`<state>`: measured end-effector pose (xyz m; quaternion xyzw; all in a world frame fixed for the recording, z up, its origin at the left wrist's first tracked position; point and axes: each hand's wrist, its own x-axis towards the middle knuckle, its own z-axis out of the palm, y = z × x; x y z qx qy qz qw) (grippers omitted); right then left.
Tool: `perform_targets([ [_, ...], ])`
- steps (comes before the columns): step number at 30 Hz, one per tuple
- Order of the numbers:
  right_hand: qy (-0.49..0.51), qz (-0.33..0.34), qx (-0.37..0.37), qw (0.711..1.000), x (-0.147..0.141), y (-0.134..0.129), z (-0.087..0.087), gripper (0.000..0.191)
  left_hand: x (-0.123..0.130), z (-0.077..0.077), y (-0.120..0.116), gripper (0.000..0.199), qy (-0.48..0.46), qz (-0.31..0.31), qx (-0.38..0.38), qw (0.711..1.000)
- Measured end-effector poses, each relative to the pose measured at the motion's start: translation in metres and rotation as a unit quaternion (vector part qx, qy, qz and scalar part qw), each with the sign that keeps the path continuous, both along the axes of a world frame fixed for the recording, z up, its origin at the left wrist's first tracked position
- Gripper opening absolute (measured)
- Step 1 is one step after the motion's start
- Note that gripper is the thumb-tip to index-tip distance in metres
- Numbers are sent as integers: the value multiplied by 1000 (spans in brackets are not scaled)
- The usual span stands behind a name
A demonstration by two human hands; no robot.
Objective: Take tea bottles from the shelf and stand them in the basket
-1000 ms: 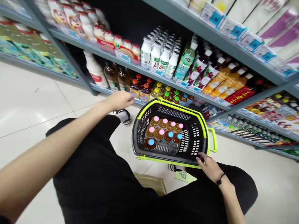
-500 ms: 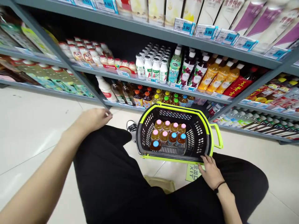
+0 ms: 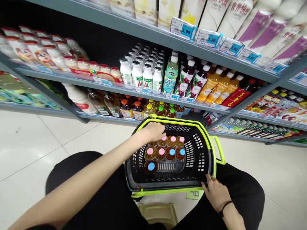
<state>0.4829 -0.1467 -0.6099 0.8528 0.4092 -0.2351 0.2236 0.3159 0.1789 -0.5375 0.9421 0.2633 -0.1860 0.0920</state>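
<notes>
A black shopping basket [image 3: 168, 184] with lime-green handles sits between my knees. Inside stand several small drink bottles in rows, some with pink caps [image 3: 161, 151] and some with blue caps [image 3: 180, 152]. My left hand [image 3: 153, 130] reaches over the basket's far left part, above the back row of pink-capped bottles. Its fingers point down and are mostly hidden, so I cannot make out whether they touch a cap. At the near right corner, my right hand [image 3: 217, 191] grips the basket's rim, thumb on the near side. A dark band circles that wrist.
Ahead, a grey shelf [image 3: 168, 38] holds white AD milk bottles [image 3: 137, 76], juice bottles [image 3: 211, 86] and white bottles with red caps [image 3: 35, 51]. The lower shelf, close behind the basket, holds more drinks [image 3: 124, 108]. A beige stool [image 3: 158, 212] shows below me.
My left hand has moved right from beside my knee to over the bottles in the basket. My right hand stays at the rim. The view has shifted, and the basket appears nearer.
</notes>
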Motion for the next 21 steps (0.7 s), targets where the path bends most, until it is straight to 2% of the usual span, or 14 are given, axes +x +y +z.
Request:
perform_targets([
  [3,-26,5,-13,1000,13,44,14,44,-14,-29,1,36,12,-8,-30,999],
  [5,-36,29,46,998,26,78,15,39,-27,-33,4,23,26,-21,-62,998],
  [7,-26,58,153,986,43,116,9,38,-40,-20,6,19,-15,-45,-88,995],
  [8,-14,75,219,973,51,137,5,40,-45,-8,7,24,-63,-57,-94,992],
  [9,8,93,284,954,60,158,0,41,-51,5,8,28,-162,-60,-114,978],
  [11,23,115,365,924,78,202,-8,42,-63,31,6,41,-344,-73,-184,918],
  [13,-2,127,375,918,94,245,-16,40,-75,48,1,49,-462,-102,-293,831],
  [14,-8,124,372,920,103,266,-19,40,-80,52,-1,52,-510,-115,-333,785],
  [16,-12,118,358,926,119,304,-26,39,-87,53,-4,53,-545,-138,-410,718],
  [19,-18,99,340,935,142,355,-40,37,-90,43,-1,47,-509,-167,-513,671],
  [21,-10,97,333,938,154,385,-49,33,-86,36,4,44,-493,-175,-533,665],
])
